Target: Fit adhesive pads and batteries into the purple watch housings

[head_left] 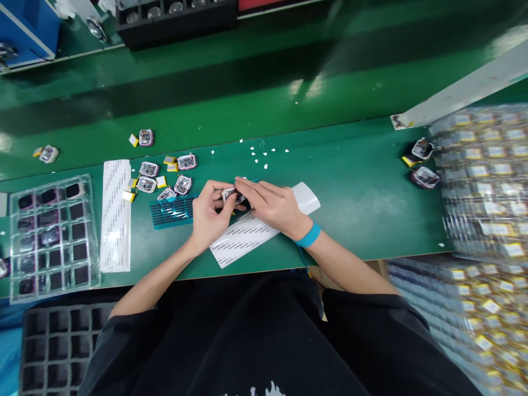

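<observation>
Hands meet at bench centre over a white label sheet (243, 237). Left hand (208, 215) has fingers curled closed around a small square module (229, 194), pinching it from 9 o'clock; right hand (270, 204) lies flat-fingered over the same module from 3 o'clock, fingertips touching it, with a blue wrist strap (308, 236) on that wrist. Whether the right fingers truly pinch the part or merely press on it cannot be told. Module sits just above the label sheet, at 3 o'clock of a teal slotted fixture (171, 212). Loose modules (165, 176) with yellow tabs scattered at 10 o'clock of the hands, on the green mat (355, 187). Clear compartment tray (51, 236) holding dark parts far out at 9 o'clock; a white backing strip (116, 214) lies between tray and fixture. Two more modules (423, 162) at 2 o'clock, near stacked trays (482, 181) of small cells, blurred. Black foam grid (58, 346) at 8 o'clock, below bench edge.
</observation>
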`<state>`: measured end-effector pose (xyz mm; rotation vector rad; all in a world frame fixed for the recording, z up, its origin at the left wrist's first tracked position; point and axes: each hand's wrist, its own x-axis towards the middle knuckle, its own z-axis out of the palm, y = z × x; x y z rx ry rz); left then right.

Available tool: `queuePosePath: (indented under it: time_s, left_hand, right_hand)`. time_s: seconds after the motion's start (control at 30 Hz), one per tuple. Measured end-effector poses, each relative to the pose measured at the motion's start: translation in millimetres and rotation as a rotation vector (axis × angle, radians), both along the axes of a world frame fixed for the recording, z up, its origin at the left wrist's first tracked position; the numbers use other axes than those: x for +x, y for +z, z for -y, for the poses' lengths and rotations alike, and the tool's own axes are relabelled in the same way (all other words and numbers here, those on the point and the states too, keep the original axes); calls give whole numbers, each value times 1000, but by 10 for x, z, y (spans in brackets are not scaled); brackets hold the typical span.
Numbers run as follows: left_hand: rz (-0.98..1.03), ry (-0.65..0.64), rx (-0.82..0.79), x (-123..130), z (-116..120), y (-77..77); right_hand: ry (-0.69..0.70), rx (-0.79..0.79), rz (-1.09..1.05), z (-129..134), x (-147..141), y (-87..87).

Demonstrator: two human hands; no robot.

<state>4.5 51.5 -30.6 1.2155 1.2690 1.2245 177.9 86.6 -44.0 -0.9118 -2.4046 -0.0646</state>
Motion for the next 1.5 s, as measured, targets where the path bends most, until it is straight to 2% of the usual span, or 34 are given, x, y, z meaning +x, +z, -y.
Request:
queuePosePath:
  time_s: [0.13, 0.23, 0.3, 0.4, 0.5, 0.57, 0.7, 0.77, 0.83, 0.87, 0.9, 1.0, 1.1, 1.2, 1.27, 1.37, 1.43, 1.5]
  left_hand:
    - [6, 26, 11, 0, -6, 9]
    - [42, 31, 4, -10, -23, 31]
    - [46, 14, 24, -20, -28, 42]
    - [41, -29, 57, -31, -22, 33]
    - [-24, -82, 44, -31, -23, 18]
    - [-65, -103, 43, -31, -29, 50]
    - [-167, -119, 148, -58, 68, 231]
    - [-334, -196, 267, -88, 220, 299]
    - [-471, -328, 397, -123, 415, 291]
    - [-511, -386, 439, -138, 511, 259]
    - [-542, -424, 463, -152, 595, 215]
    - [-659, -486, 459, -196, 727, 87]
    - [-771, -567, 436, -279, 677, 76]
    - [-845, -634, 393, -373, 563, 160]
    - [-885, -632, 387, -394, 526, 208]
    - [-899, -569, 443, -316, 583, 209]
    - [-834, -457, 465, -213, 673, 166]
    - [-747, -326, 449, -111, 758, 104]
  right_hand:
    - [-17, 29, 24, 8, -34, 4]
    - [40, -3, -174, 7, -56, 25]
    - [54, -167, -366, 1, -67, 57]
    - [26, -524, -575, -31, -69, 119]
    - [33, -838, -609, -84, -57, 181]
    - [17, -916, -593, -103, -38, 240]
    - [-3, -873, -631, -38, 104, 432]
    - [37, -838, -720, 38, 251, 514]
    - [19, -710, -764, 126, 420, 539]
    - [-21, -673, -775, 171, 500, 525]
    - [-52, -701, -777, 214, 568, 493]
    - [-72, -915, -723, 335, 672, 326]
    - [-128, -1004, -655, 455, 635, 138]
    - [-133, -1112, -702, 569, 554, 32]
    - [-123, -1160, -713, 622, 516, 30]
    - [-127, -1079, -662, 640, 491, 90]
    - [-130, -1013, -637, 609, 485, 120]
    - [-123, -1023, -641, 555, 479, 114]
